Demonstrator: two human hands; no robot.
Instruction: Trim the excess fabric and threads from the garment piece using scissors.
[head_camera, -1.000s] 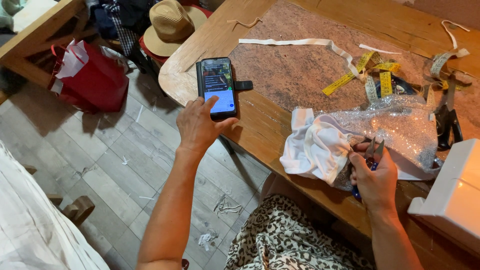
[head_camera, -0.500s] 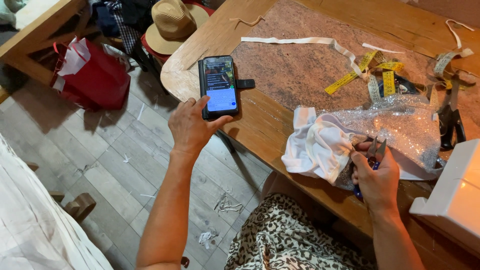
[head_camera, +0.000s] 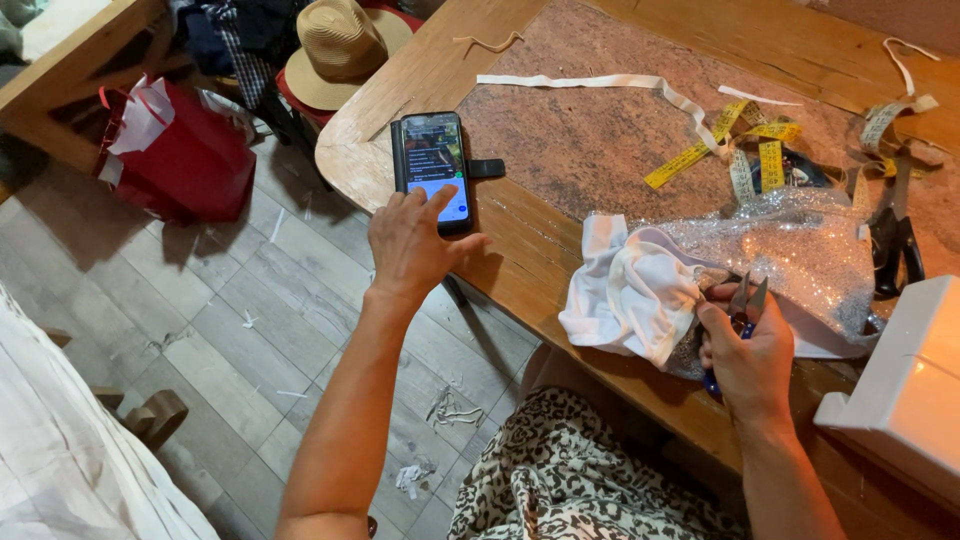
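Observation:
My left hand (head_camera: 412, 243) reaches over the near edge of a black smartphone (head_camera: 432, 165) lying on the wooden table (head_camera: 520, 260), its fingers spread and a fingertip on the lit screen. My right hand (head_camera: 745, 345) rests at the table's front edge and grips small blue-handled thread snips (head_camera: 742, 305), blades pointing up. The snips touch a bundle of white fabric (head_camera: 630, 290) joined to silver sequinned cloth (head_camera: 790, 245).
A yellow measuring tape (head_camera: 735, 150), white elastic strip (head_camera: 600, 82) and black scissors (head_camera: 893, 240) lie on the table. A white sewing machine (head_camera: 905, 385) stands at the right. On the floor side are a straw hat (head_camera: 340, 45) and a red bag (head_camera: 185, 160).
My left hand has slid a little along the phone's lower edge, one finger staying on the screen. The view shifted slightly. My right hand still holds the snips at the fabric.

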